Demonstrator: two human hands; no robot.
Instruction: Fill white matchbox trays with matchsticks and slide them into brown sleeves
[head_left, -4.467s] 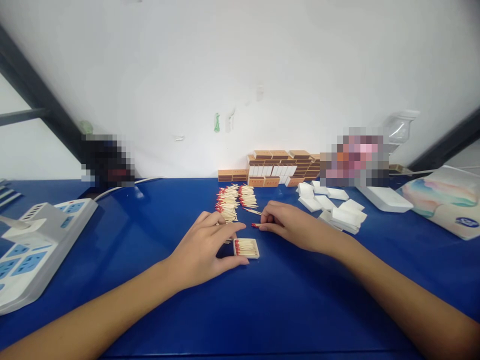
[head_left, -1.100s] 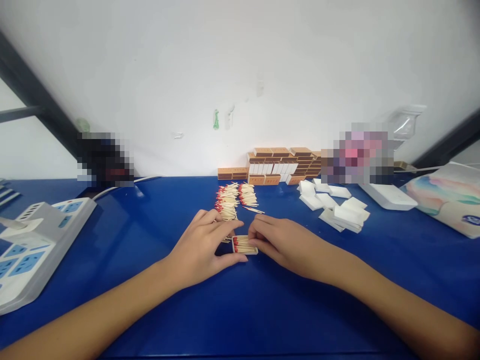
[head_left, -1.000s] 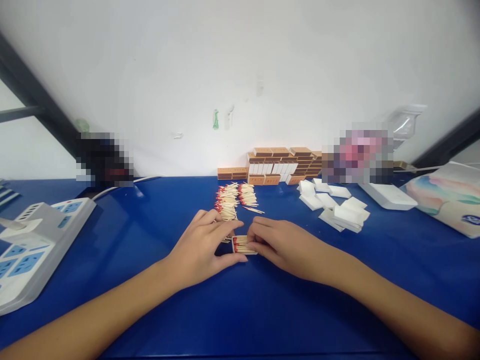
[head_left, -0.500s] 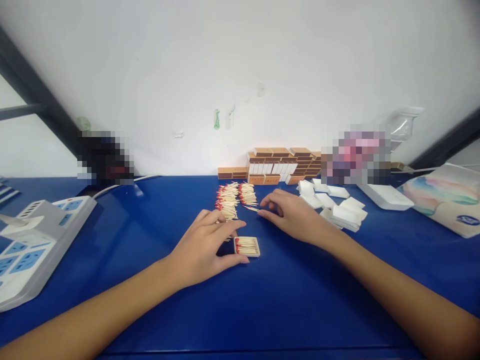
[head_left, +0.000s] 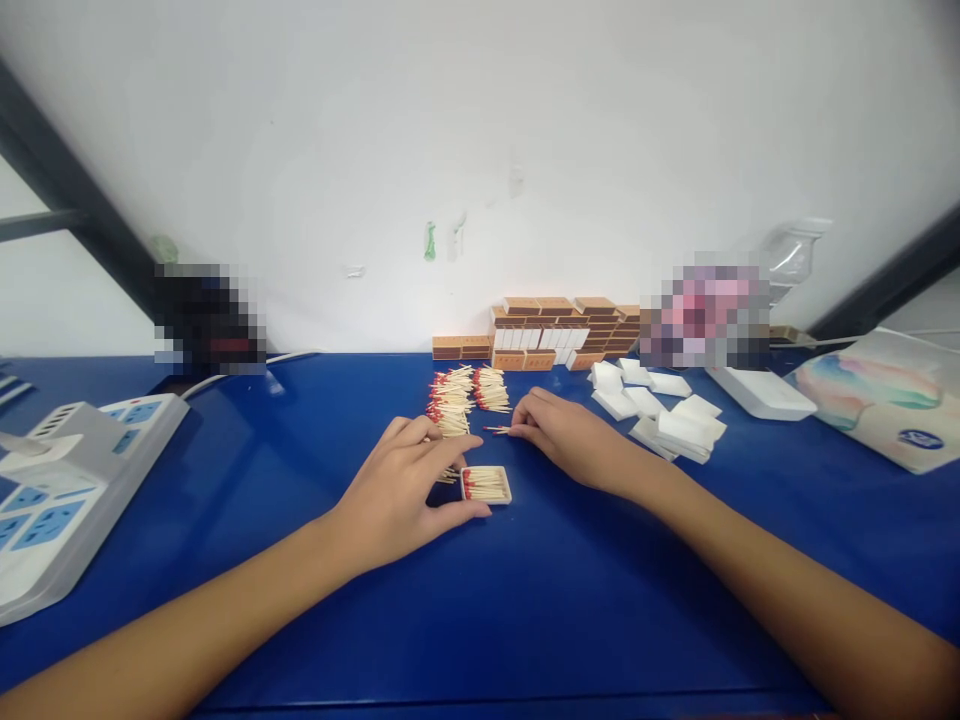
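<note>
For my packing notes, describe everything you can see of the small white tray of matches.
The tray is shallow, rectangular and open-topped, with thin white walls that look like card. It lies flat on the blue tabletop, its long side running roughly left to right. Inside are matches, red heads toward its left end. The left hand curves around that end; whether its fingers or thumb touch the walls is unclear.
</note>
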